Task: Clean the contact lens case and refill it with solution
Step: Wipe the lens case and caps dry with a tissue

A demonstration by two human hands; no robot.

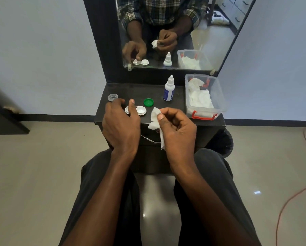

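Open white lens case (141,110) beside upright solution bottle (168,89)

Subj. seated, head view. Both forearms bare to edge of frame; no watch, rings or bands seen on left hand (121,125) or right hand (178,129). Nails short, unpainted. Trousers (102,183) dark grey/black, plain fabric, both legs visible. Mirror (166,32) reflection: plaid shirt (159,11), dk green/navy w/ white + tan check lines, sleeves rolled up above the forearms, button cuff turned back. Footwear not visible.
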